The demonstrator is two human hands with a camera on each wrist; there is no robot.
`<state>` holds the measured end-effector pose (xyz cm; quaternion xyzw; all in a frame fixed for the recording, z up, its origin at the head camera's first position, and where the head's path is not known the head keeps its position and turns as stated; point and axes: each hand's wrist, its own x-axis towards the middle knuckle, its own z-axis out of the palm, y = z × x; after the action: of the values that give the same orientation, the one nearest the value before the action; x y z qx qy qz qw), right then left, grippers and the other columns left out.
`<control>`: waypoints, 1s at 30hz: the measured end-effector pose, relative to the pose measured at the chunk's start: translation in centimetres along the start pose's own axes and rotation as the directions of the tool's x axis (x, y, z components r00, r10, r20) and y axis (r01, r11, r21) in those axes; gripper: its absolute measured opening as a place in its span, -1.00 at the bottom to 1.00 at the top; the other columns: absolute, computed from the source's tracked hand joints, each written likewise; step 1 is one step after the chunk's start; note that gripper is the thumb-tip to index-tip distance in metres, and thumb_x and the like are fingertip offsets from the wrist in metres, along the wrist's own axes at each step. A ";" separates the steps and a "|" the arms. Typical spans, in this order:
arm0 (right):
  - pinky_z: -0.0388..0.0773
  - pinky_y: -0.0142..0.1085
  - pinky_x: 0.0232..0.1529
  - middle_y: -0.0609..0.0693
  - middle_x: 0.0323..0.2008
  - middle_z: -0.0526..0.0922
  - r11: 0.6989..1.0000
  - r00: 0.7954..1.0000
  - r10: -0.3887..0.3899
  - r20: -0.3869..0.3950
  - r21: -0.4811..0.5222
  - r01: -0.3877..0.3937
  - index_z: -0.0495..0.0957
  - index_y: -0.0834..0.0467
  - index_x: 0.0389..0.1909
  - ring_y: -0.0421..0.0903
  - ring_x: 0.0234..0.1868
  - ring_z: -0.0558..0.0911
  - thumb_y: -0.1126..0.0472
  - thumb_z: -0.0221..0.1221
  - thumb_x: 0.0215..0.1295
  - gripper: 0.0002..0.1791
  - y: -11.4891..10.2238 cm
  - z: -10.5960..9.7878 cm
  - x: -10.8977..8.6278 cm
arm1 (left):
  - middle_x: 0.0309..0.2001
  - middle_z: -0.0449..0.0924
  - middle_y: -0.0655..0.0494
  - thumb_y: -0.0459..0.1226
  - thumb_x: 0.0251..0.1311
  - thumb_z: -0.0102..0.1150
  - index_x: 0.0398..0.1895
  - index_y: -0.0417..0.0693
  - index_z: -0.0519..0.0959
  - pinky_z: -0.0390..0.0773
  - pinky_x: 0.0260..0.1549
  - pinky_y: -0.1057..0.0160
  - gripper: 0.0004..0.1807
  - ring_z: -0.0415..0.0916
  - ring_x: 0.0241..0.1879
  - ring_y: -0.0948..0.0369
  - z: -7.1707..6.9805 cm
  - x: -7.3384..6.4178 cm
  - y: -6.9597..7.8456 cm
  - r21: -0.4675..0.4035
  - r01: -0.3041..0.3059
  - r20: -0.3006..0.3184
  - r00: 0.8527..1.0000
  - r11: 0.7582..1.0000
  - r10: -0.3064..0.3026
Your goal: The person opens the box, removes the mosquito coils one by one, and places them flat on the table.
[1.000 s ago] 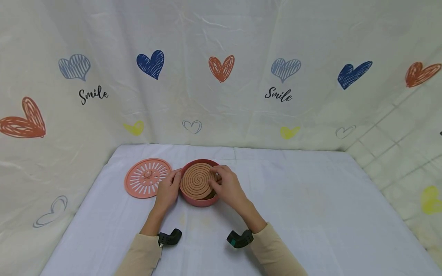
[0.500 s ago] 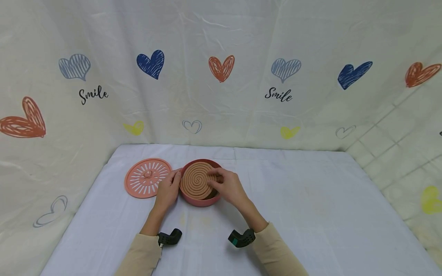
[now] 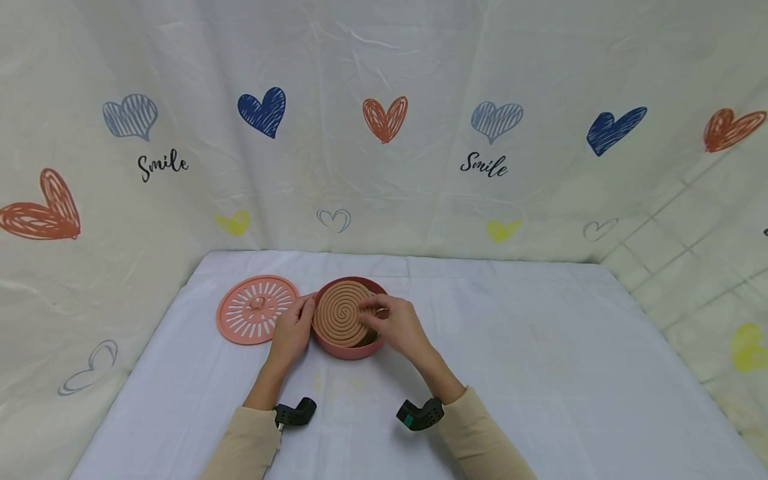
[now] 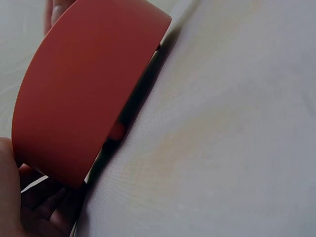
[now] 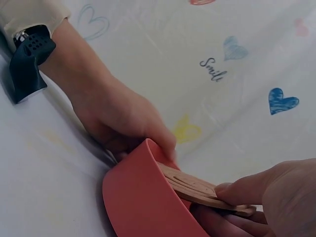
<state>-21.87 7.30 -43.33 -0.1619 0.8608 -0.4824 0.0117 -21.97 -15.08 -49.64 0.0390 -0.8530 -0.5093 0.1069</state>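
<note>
A brown spiral mosquito coil (image 3: 341,319) sits tilted in a round red holder (image 3: 347,355), its right side raised. My right hand (image 3: 401,328) pinches the coil's right edge, thumb on top and fingers beneath, as the right wrist view shows at the coil (image 5: 185,183). My left hand (image 3: 292,333) grips the holder's left side, thumb at the rim. In the left wrist view, the holder's side wall (image 4: 89,94) hides the coil, and a small round red foot (image 4: 117,131) shows under it. The holder's inside right is partly hidden by my right hand.
A pink slotted lid (image 3: 258,305) with a small raised middle lies flat left of the holder, partly behind my left hand. White cloth (image 3: 540,373) covers the table. Behind it hangs a sheet (image 3: 420,60) printed with hearts.
My right fingers have shifted slightly left over the coil's edge, and the coil has moved a little within the holder. My left hand, the holder and the lid stay put.
</note>
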 end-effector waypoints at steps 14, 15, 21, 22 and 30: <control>0.69 -0.40 -0.27 0.03 -0.06 0.76 1.000 1.000 -0.012 0.020 0.011 0.012 0.71 0.11 -0.04 -0.14 -0.21 0.71 0.26 0.33 0.27 -0.76 0.2 0.2 -0.1 | 0.21 0.63 -0.03 0.00 0.53 -0.14 0.25 -0.01 0.57 0.45 0.33 -0.06 -0.53 0.51 0.30 0.05 0.0 -0.1 0.2 0.005 0.019 0.011 1.000 1.000 -0.019; 0.68 -0.41 -0.27 0.04 -0.06 0.76 1.000 1.000 -0.016 0.020 0.011 0.015 0.71 0.11 -0.04 -0.14 -0.21 0.70 0.27 0.33 0.27 -0.75 0.2 0.2 -0.1 | 0.21 0.63 -0.04 0.01 0.53 -0.15 0.25 -0.01 0.57 0.45 0.33 -0.06 -0.53 0.51 0.30 0.05 0.0 -0.1 0.2 0.006 0.018 0.013 1.000 1.000 -0.018; 0.67 -0.44 -0.28 0.05 -0.05 0.75 0.999 0.999 -0.042 0.025 0.025 0.041 0.71 0.14 -0.04 -0.17 -0.24 0.68 0.29 0.32 0.27 -0.75 0.1 0.2 -0.2 | 0.20 0.63 -0.03 0.02 0.53 -0.15 0.25 -0.01 0.57 0.45 0.32 -0.06 -0.52 0.51 0.30 0.06 0.0 -0.2 0.2 0.004 0.017 0.015 1.000 1.000 -0.017; 0.67 -0.44 -0.28 0.05 -0.06 0.76 0.999 0.999 -0.047 0.027 0.026 0.047 0.71 0.14 -0.04 -0.18 -0.25 0.68 0.29 0.32 0.27 -0.76 0.1 0.2 -0.2 | 0.21 0.63 -0.03 0.02 0.53 -0.15 0.25 -0.02 0.56 0.45 0.32 -0.06 -0.52 0.51 0.30 0.06 0.0 -0.2 0.2 0.004 0.018 0.017 1.000 1.000 -0.018; 0.67 -0.45 -0.29 0.06 -0.11 0.77 0.997 0.997 -0.072 0.032 0.031 0.071 0.72 0.17 -0.06 -0.21 -0.29 0.68 0.31 0.31 0.27 -0.77 0.3 0.3 -0.1 | 0.21 0.63 -0.04 0.02 0.53 -0.15 0.25 -0.02 0.56 0.45 0.33 -0.06 -0.52 0.51 0.30 0.06 -0.1 -0.2 0.2 0.015 0.024 0.015 1.000 1.000 -0.024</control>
<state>-21.79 7.20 -43.72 -0.2001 0.8469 -0.4926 0.0110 -21.77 -15.07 -49.45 0.0461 -0.8571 -0.5045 0.0938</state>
